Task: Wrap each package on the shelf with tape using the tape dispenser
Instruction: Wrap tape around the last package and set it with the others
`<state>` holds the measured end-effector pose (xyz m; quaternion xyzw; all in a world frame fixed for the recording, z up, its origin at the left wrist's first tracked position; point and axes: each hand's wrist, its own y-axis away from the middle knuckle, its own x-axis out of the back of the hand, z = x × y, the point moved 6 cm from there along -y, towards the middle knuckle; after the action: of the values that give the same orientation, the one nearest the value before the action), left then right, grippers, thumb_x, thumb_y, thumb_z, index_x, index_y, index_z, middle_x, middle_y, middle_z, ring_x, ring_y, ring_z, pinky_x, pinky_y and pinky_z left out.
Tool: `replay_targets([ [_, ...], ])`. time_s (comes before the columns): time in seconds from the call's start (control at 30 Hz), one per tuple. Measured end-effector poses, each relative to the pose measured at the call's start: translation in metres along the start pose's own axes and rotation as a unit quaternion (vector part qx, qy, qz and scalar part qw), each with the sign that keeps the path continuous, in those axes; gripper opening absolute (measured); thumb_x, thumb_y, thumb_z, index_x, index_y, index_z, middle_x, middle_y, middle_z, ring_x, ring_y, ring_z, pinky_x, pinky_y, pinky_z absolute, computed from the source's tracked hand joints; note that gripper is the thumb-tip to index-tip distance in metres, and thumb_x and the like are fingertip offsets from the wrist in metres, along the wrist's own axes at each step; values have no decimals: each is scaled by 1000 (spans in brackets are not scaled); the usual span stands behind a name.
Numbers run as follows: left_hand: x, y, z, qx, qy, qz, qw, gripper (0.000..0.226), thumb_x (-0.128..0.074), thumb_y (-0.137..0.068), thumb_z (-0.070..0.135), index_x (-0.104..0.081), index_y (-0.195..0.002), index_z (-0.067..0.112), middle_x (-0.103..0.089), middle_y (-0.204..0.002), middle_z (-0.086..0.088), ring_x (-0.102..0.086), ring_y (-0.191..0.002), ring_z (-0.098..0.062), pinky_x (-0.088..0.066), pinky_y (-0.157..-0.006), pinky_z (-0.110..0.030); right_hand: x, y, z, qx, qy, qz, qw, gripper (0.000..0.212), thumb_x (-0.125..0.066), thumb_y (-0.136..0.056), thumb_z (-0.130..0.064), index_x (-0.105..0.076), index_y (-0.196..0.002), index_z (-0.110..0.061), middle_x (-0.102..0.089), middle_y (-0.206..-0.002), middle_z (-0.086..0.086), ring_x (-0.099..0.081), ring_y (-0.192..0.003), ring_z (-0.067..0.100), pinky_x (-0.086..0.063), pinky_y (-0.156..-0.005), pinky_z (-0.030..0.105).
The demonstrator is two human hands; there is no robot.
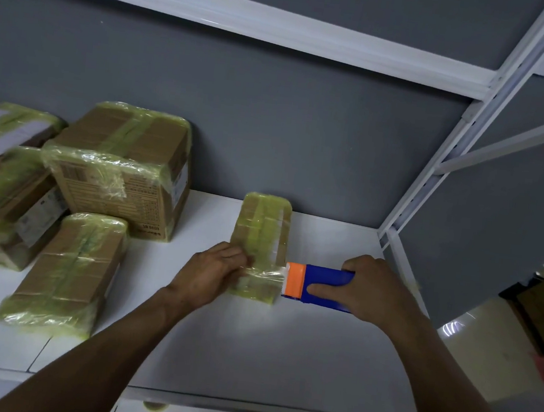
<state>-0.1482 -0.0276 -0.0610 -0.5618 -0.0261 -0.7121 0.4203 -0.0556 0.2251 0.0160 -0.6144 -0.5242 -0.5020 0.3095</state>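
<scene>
A small flat cardboard package wrapped in yellowish-green clear tape (pixel 260 245) lies on the white shelf board (pixel 249 347), right of centre, its far end close to the grey back wall (pixel 272 122). The left hand (pixel 213 273) rests on the package's near left edge, fingers curled down against the tape layer, pressing it; whether the fingers pinch anything cannot be told. The right hand (pixel 369 290) is closed around a blue tape dispenser with an orange band at its head (pixel 316 286), index finger laid along the blue body. The dispenser head sits just beside the package's near right corner, and a short span of clear tape (pixel 268 272) runs from it across the package's near end.

At the left of the shelf stand other taped cardboard packages: a large box with a printed label (pixel 123 170) against the wall, a long narrow package (pixel 69 271) lying in front of it, and further blurred packages (pixel 3 191) at the left edge. A white metal shelf upright (pixel 437 149) rises at the right.
</scene>
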Motion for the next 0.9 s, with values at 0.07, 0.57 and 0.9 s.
replay_targets([
  [0.07, -3, 1, 4, -2, -10, -24, 1000, 48, -77, -86, 9, -63, -128, 29, -66, -118, 4, -59, -105, -20, -58, -77, -35, -2, -1, -1, 3, 24, -1, 1000, 60, -76, -73, -72, -58, -104, -23, -68, -98, -5, -65, -90, 12, -56, -74, 25],
  [0.57, -26, -9, 26, -16, -44, -22, 999, 42, -85, -80, 36, -70, -116, 22, -71, -113, -1, -69, -100, -23, -62, -85, -42, -25, -15, 3, -6, 14, -11, 1000, 71, -77, -72, -73, -59, -116, -21, -70, -110, -4, -68, -98, 16, -60, -79, 28],
  [0.9, -13, 1, 1, 2, -119, -7, 993, 53, -86, -77, 17, -66, -122, 35, -68, -119, 4, -67, -115, -24, -38, -109, -63, -26, -7, -3, 15, -65, -9, 998, 54, -80, -70, -71, -63, -87, -22, -67, -78, -8, -67, -75, 8, -55, -65, 24],
])
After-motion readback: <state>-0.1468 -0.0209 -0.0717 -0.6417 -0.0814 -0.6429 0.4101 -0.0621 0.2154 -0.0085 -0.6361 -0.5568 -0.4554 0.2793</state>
